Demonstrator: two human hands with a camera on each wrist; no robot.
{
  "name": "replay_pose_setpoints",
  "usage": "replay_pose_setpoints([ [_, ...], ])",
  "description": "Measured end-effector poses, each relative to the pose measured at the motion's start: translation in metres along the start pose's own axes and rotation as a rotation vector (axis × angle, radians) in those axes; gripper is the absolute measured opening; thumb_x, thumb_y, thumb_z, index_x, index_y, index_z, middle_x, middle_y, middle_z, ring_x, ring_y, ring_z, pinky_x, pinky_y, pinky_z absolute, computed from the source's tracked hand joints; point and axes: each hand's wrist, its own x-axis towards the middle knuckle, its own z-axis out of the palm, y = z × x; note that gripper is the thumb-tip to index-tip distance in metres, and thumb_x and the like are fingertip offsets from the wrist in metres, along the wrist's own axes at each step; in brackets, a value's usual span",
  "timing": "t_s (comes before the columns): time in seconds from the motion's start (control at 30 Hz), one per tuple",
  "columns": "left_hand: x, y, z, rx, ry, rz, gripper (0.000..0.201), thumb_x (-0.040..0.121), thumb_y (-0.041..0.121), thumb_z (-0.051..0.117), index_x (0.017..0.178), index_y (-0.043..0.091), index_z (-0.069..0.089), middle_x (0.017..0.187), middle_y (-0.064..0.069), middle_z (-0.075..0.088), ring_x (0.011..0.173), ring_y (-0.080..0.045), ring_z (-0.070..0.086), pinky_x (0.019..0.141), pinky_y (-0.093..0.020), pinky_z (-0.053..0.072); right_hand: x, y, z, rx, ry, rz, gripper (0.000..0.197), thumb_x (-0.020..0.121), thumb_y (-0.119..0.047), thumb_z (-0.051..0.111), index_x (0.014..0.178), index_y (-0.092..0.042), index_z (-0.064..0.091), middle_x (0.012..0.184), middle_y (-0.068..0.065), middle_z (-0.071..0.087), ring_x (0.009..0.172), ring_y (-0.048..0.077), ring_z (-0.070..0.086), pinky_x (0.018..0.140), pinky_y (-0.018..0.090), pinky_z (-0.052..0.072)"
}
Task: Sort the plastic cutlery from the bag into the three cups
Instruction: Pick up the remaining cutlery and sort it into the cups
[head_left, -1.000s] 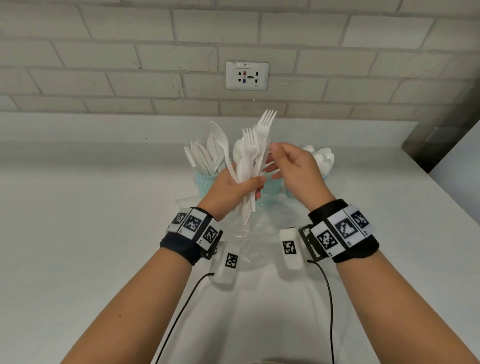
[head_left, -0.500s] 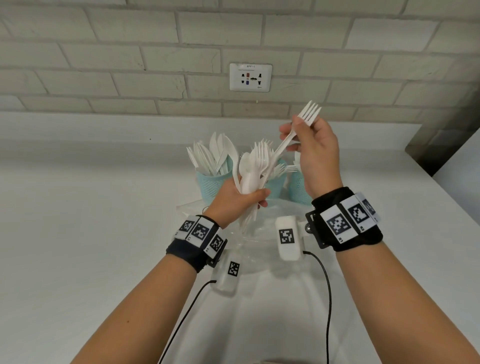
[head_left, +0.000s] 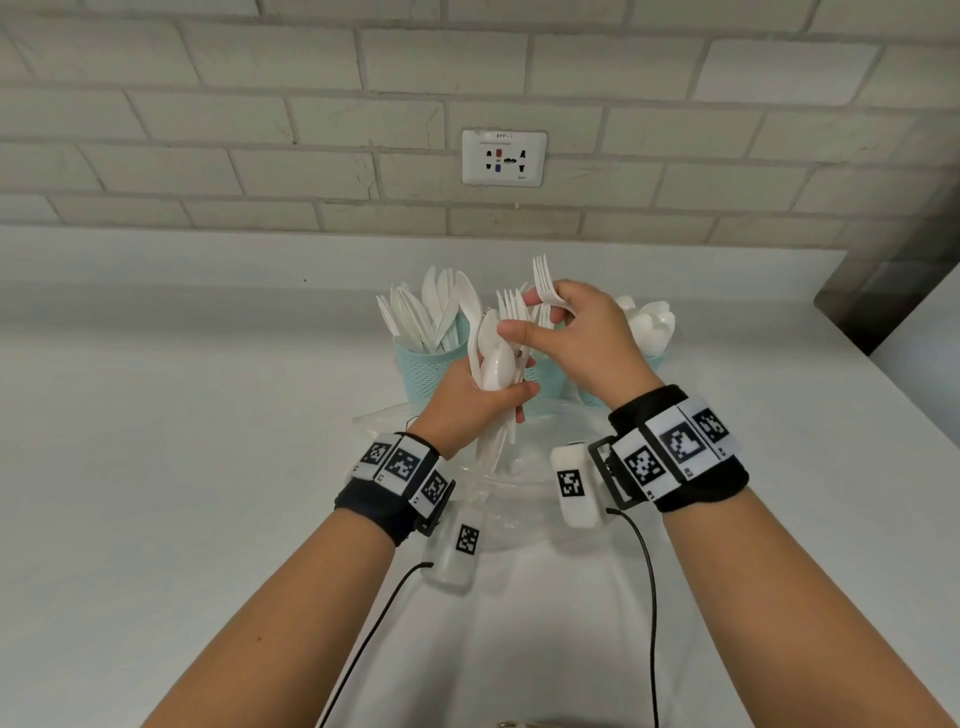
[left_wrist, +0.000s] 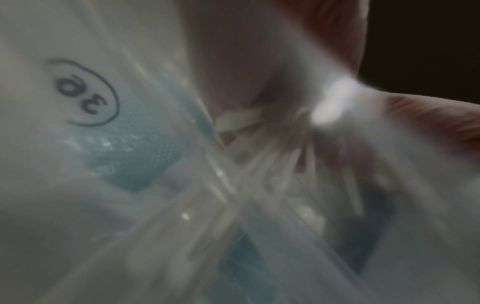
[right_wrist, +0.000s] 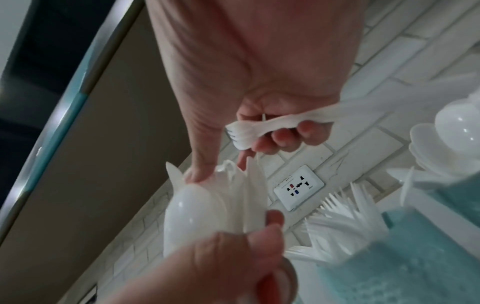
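Three teal cups (head_left: 423, 366) are standing on the table (head_left: 182, 441). The left hand (head_left: 467, 400) is gripping one bundle of cutlery (head_left: 493, 364) above the bag (head_left: 519, 467); the right hand (head_left: 582, 338), its grip curled, is holding one fork (head_left: 545, 283).

The place looks like a plain kitchen or pantry corner. A smooth white counter (head_left: 156, 467) runs back to a wall of pale painted brick (head_left: 208, 130), where a white socket plate (head_left: 504, 157) sits at the far middle, and a dark metal-edged unit (head_left: 883, 296) stands far right.
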Motion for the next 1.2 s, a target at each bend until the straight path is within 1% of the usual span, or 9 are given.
replay_pose_setpoints([
  [0.2,-0.001,-0.003,-0.002,-0.001,-0.002,-0.005,0.024,0.079,0.008,0.073,0.098,0.017,0.061,0.083,0.003,0.064,0.057,-0.014,0.060,0.060,-0.023,0.051,0.003,-0.003,-0.003,0.026,-0.054,0.045,0.028,0.074,-0.033,0.076,0.095,-0.019,0.064,0.075,-0.015,0.050,0.076,0.007,0.050,0.080,0.032,0.047],
  [0.33,-0.001,-0.002,-0.004,-0.035,-0.004,-0.021,0.025,0.078,0.009,0.075,0.098,0.017,0.062,0.081,0.004,0.063,0.059,-0.011,0.061,0.060,-0.021,0.050,0.002,-0.003,-0.003,0.164,-0.049,0.054,0.021,0.076,-0.024,0.076,0.093,-0.017,0.067,0.087,0.005,0.065,0.087,0.023,0.063,0.091,0.045,0.052],
  [0.47,-0.003,-0.003,-0.007,-0.061,0.000,-0.054,0.026,0.075,0.016,0.078,0.098,0.018,0.065,0.075,0.002,0.065,0.062,-0.014,0.061,0.065,-0.028,0.051,0.001,0.001,-0.007,0.282,-0.023,0.058,0.016,0.079,-0.022,0.073,0.093,-0.018,0.067,0.097,0.007,0.070,0.096,0.024,0.066,0.092,0.039,0.053],
  [0.57,-0.004,-0.006,-0.008,-0.065,-0.009,-0.066,0.026,0.075,0.017,0.078,0.097,0.011,0.064,0.070,-0.004,0.062,0.062,-0.018,0.058,0.065,-0.030,0.051,0.000,0.002,-0.009,0.373,-0.015,0.073,0.014,0.083,-0.023,0.070,0.094,-0.018,0.063,0.090,-0.002,0.068,0.085,0.011,0.066,0.084,0.031,0.054],
  [0.63,-0.006,-0.006,-0.008,-0.063,-0.011,-0.067,0.027,0.076,0.017,0.077,0.096,0.008,0.062,0.067,-0.007,0.060,0.060,-0.020,0.056,0.064,-0.031,0.050,-0.003,0.003,-0.009,0.409,-0.017,0.090,0.013,0.085,-0.024,0.067,0.096,-0.019,0.060,0.081,-0.011,0.065,0.069,-0.004,0.061,0.070,0.020,0.049],
  [0.7,-0.007,-0.006,-0.006,-0.060,-0.014,-0.071,0.026,0.077,0.016,0.077,0.097,0.009,0.063,0.067,-0.006,0.060,0.060,-0.019,0.056,0.062,-0.029,0.050,-0.006,0.002,-0.007,0.426,-0.040,0.101,0.013,0.086,-0.025,0.066,0.095,-0.020,0.059,0.072,-0.017,0.062,0.061,-0.009,0.058,0.062,0.013,0.044],
  [0.83,-0.008,-0.004,-0.002,-0.049,-0.026,-0.052,0.023,0.076,0.013,0.077,0.093,0.014,0.062,0.067,-0.002,0.060,0.058,-0.016,0.058,0.059,-0.027,0.051,-0.011,0.003,-0.003,0.423,-0.014,0.108,0.025,0.078,-0.018,0.074,0.101,-0.017,0.063,0.095,-0.003,0.070,0.090,0.010,0.068,0.081,0.024,0.053],
  [1.03,-0.010,-0.009,-0.005,-0.009,0.005,-0.081,0.022,0.074,0.021,0.079,0.084,0.011,0.061,0.061,-0.005,0.060,0.054,-0.014,0.056,0.059,-0.026,0.047,-0.006,0.002,-0.016,0.577,0.096,0.100,0.023,0.086,-0.007,0.064,0.107,-0.013,0.057,0.084,-0.007,0.061,0.068,-0.010,0.061,0.060,0.005,0.045],
  [1.2,-0.010,-0.011,-0.008,0.010,0.030,-0.080,0.016,0.078,0.017,0.076,0.079,0.019,0.060,0.056,-0.003,0.057,0.050,-0.013,0.052,0.057,-0.025,0.045,0.006,0.003,-0.020,0.660,0.235,0.136,0.014,0.093,-0.010,0.054,0.088,-0.023,0.056,0.082,-0.003,0.058,0.075,0.008,0.055,0.067,0.019,0.043],
])
